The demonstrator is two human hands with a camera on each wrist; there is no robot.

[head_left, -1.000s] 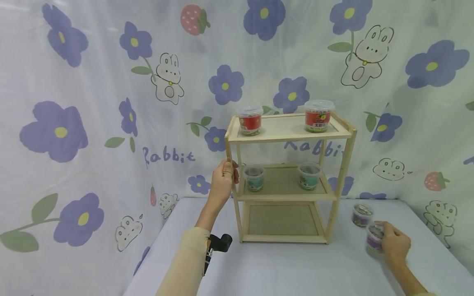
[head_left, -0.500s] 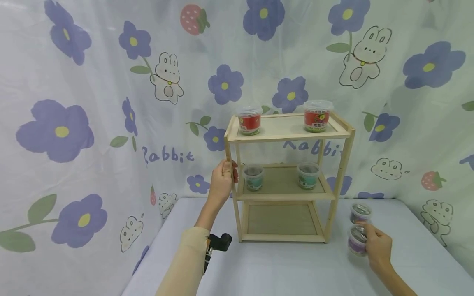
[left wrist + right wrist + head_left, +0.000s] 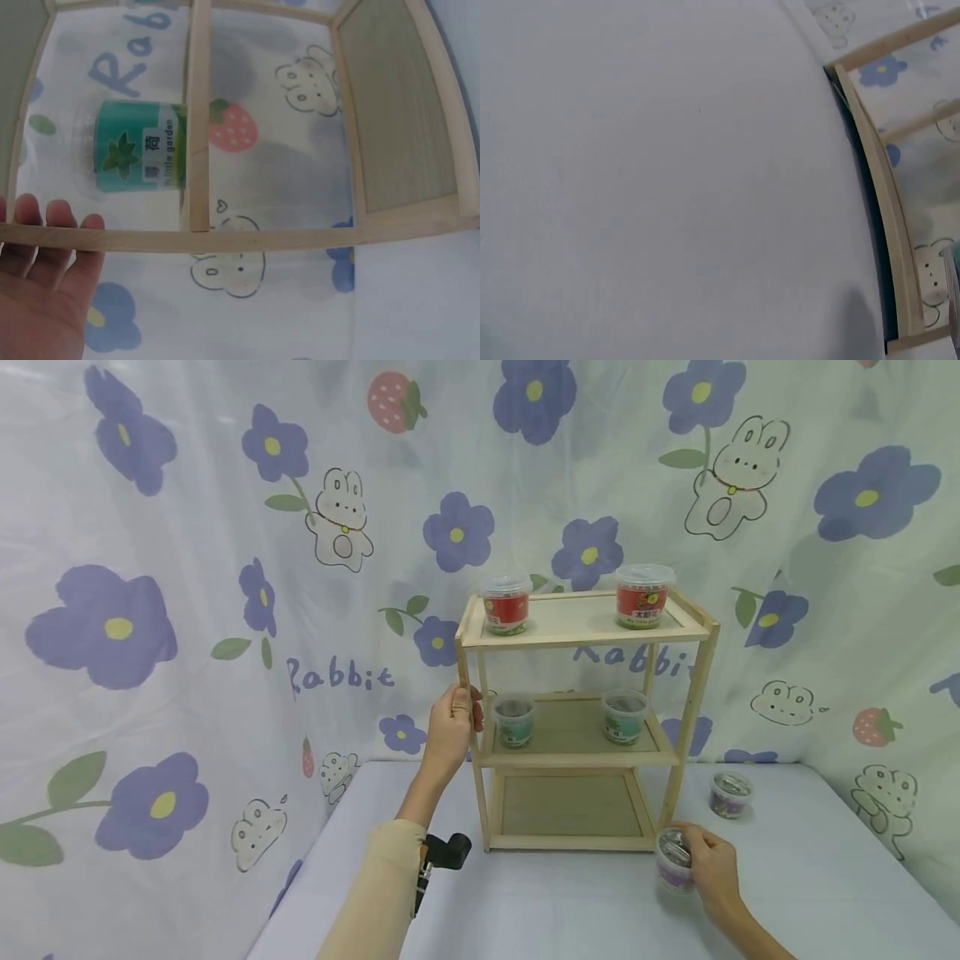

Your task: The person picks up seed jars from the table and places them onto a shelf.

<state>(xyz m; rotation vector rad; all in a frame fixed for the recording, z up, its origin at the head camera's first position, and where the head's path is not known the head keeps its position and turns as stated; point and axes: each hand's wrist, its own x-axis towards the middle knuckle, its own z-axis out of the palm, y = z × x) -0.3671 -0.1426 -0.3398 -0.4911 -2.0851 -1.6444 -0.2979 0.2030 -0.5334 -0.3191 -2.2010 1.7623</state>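
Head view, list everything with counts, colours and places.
Shelf: 1, pale wood, centre
Table: 1, white, under shelf
Cloth: count unclear, white, flowered, behind
Red tubs: 2, red-labelled, top tier
Teal tubs: 2, teal-labelled, middle tier
Standing tub: 1, purple-labelled, right of shelf
Held tub: 1, purple-labelled, front right
Wrist device: 1, black, left wrist
Sleeve: 1, beige, left arm
Left hand: 1, bare, gripping shelf's left side
Right hand: 1, bare, gripping held tub

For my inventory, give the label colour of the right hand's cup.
The label is purple, clearest in the head view.
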